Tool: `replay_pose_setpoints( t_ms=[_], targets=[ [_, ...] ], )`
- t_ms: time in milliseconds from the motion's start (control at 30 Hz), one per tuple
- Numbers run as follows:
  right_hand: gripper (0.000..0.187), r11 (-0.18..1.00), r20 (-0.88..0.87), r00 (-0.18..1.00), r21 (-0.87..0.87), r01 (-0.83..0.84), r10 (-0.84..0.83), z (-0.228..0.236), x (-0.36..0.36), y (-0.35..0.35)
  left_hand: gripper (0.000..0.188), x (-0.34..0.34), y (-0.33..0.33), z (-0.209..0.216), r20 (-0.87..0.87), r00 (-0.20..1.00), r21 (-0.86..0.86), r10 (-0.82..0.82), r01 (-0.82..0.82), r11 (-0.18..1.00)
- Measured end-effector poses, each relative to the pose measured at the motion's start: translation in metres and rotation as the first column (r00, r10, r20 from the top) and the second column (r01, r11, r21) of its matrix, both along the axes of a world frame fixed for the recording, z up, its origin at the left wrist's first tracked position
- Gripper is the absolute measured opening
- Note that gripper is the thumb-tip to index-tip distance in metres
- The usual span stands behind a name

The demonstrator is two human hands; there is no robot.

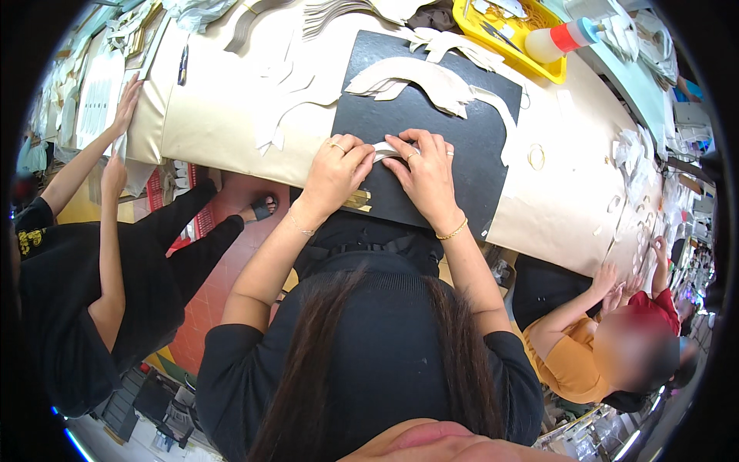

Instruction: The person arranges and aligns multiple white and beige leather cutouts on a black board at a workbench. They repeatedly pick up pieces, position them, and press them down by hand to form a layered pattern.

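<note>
My left hand [339,171] and my right hand [423,168] work close together over the near part of a black board [469,189]. Between them they hold a small curved white strip [382,151], pinched by the fingers at both ends. My fingers hide part of the strip, and its material is hard to tell. Beyond my hands, a stack of curved cream pieces [416,77] lies on the board, with a thin curved piece [500,115] along its right side. By my left wrist, a small gold-coloured patch [359,200] shows at the board's near edge.
A yellow tray [548,71] with tools and a red-banded bottle [553,41] stands at the far right. Cut pieces [296,96] lie left of the board, a dark pen [183,65] farther left. Co-workers' hands [123,108] are at left, others [606,281] at right.
</note>
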State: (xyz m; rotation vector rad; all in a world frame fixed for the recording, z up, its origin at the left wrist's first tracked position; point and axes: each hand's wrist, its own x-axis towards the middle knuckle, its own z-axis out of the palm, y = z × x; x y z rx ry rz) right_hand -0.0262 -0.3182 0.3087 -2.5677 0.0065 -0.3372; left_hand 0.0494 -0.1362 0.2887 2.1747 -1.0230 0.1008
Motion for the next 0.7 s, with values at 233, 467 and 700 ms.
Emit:
replay_pose_setpoints(
  t_ms=[233, 467, 700],
  targets=[
    [0.034, 0.969, -0.028, 0.987, 0.189, 0.158, -0.156, -0.003, -0.001, -0.016, 0.037, -0.004, -0.008, 0.007, 0.005, 1.0, -0.065, 0.025, -0.024, 0.998],
    [0.031, 0.594, -0.179, 0.956, 0.753, 0.285, -0.232, -0.004, -0.005, -0.037, 0.072, -0.004, -0.031, 0.017, -0.217, 0.975, -0.028, 0.056, -0.064, 0.998],
    [0.023, 0.638, -0.084, 0.983, 0.751, 0.171, -0.164, -0.007, -0.017, -0.03, 0.023, -0.002, -0.05, 0.014, -0.406, 0.914, -0.219, -0.02, -0.077, 0.973]
  ],
)
